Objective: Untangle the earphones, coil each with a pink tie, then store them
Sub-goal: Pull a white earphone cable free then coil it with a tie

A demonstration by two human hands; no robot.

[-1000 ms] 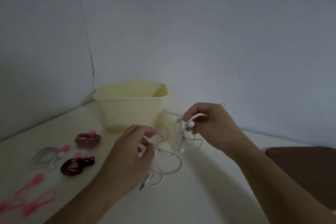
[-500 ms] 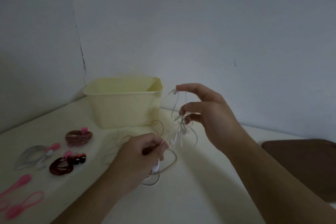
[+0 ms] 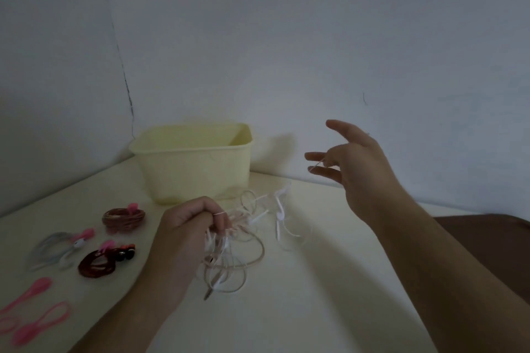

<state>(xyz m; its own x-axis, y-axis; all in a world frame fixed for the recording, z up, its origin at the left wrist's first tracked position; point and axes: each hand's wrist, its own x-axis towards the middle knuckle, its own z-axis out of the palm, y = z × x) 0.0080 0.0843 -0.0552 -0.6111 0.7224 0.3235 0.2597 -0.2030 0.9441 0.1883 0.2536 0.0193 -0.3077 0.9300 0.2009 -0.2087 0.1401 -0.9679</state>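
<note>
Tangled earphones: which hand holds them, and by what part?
The left hand grips the tangled earphones by a bunch of cord loops. The right hand pinches one thin strand between its fingers.

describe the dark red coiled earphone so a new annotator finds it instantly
Start at the yellow bin by the wall corner and come toward the camera along the table's left side to three coiled earphones. The dark red coil is the nearest of them, just left of the left hand. Only it shows two black earbuds beside its pink tie; the brown coil sits nearer the bin, the grey coil further left.
</note>
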